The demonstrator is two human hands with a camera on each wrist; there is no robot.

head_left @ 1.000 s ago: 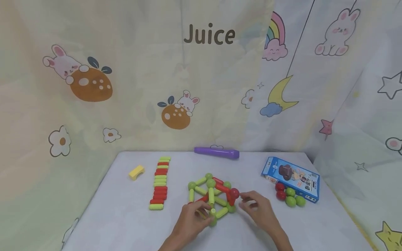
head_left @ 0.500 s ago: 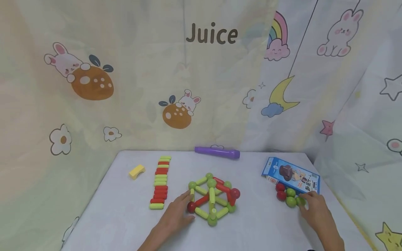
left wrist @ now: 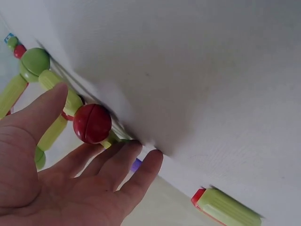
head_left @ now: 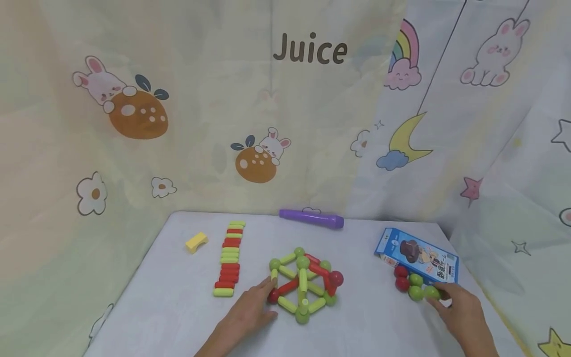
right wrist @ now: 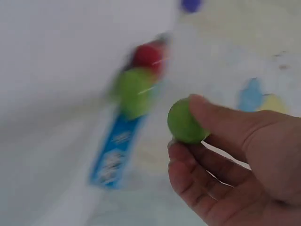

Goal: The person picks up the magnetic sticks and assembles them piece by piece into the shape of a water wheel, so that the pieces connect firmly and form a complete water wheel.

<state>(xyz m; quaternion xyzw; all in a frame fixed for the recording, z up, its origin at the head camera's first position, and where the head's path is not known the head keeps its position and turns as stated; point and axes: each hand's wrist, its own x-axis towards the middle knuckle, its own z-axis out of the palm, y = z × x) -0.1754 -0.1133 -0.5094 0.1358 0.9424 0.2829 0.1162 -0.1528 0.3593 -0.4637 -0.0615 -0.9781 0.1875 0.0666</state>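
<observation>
Between the thumb and fingers of my right hand point(head_left: 464, 310) is a green ball point(right wrist: 184, 121), pinched and held up in the right wrist view. My left hand point(head_left: 247, 310) lies beside the stick-and-ball frame point(head_left: 303, 286), its fingers loosely extended around the red ball point(left wrist: 92, 123) at the frame's near left corner. Red and yellow-green sticks join the balls of this frame. A yellow-green stick point(head_left: 305, 306) stands upright on its front green ball point(head_left: 302, 316), with a bare top end. A raised red ball point(head_left: 336, 278) tops red sticks at the right.
Loose green balls point(head_left: 416, 293) and red balls point(head_left: 402, 284) lie against a blue picture box point(head_left: 421, 255) at the right. A column of sticks point(head_left: 229, 272) runs along the left. Nearby is a yellow arch block point(head_left: 196, 242). A purple stick-like object point(head_left: 312, 218) lies at the back edge.
My right hand has gone from the frame to the loose balls and now pinches a green one. My left hand has shifted left from the front stick to the red corner ball.
</observation>
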